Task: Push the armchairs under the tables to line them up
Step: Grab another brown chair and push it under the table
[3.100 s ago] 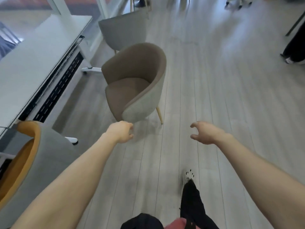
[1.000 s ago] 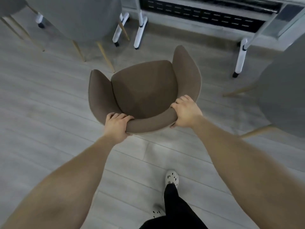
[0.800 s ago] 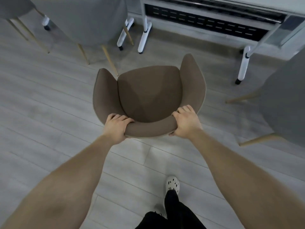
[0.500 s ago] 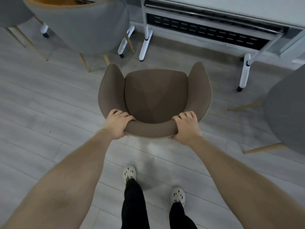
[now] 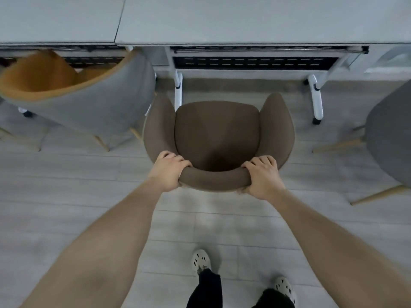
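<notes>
Office or meeting room: long white tables (image 5: 244, 18) on castor legs (image 5: 317, 103), upholstered armchairs (image 5: 218, 138), plank floor (image 5: 66, 185).

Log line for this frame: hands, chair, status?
left hand: grips brown armchair backrest | right hand: same | status: faces table, seat not yet under | neighbour: grey-orange armchair on left

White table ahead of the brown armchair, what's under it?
A black slotted panel and two white legs show under its edge. The tabletop hides anything deeper.
</notes>
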A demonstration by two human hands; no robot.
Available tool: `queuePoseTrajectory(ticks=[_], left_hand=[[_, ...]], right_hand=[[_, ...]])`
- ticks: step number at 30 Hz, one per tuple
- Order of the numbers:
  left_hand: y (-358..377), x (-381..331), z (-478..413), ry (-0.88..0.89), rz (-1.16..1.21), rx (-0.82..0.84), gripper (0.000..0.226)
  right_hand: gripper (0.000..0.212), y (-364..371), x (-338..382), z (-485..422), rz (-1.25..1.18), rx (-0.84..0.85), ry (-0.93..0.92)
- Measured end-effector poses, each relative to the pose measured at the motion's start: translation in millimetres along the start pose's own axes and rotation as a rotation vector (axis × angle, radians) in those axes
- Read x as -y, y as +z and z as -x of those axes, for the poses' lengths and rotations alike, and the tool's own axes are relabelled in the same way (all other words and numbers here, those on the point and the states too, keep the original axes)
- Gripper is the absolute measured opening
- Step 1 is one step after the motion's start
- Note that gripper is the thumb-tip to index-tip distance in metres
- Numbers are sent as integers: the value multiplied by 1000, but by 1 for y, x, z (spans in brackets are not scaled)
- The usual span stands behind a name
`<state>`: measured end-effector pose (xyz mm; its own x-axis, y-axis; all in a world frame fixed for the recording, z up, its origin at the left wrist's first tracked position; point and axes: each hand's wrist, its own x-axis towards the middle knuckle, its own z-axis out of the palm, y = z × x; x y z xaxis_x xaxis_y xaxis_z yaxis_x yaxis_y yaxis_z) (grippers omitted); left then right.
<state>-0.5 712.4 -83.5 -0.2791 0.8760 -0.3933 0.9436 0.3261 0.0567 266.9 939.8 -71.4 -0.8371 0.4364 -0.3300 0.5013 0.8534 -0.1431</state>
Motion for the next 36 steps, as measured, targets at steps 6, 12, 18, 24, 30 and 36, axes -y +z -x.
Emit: queuePoseTrajectory(ticks=[6,12,18,24,30,36], left_hand=[[-32,61,-60,37,-36,3,70],[-66,110,-130,48,-54,-11,67],[-104,167,-195,74,-62,-15,67],[-124,214,-234,102,-74,-4,66],[-123,229,-239,129,-110,-14,66],[-137,223,-240,139,-115,90,76]], right_hand=[[91,-25,15,-72,21,9,68],[90,-57,3,-156,35,5,99],[84,-86,4,-238,10,-17,128],[78,-103,24,-282,-7,-19,174],[78,-106,36,-288,-27,9,203],[78,-114,38,-283,-16,41,195]])
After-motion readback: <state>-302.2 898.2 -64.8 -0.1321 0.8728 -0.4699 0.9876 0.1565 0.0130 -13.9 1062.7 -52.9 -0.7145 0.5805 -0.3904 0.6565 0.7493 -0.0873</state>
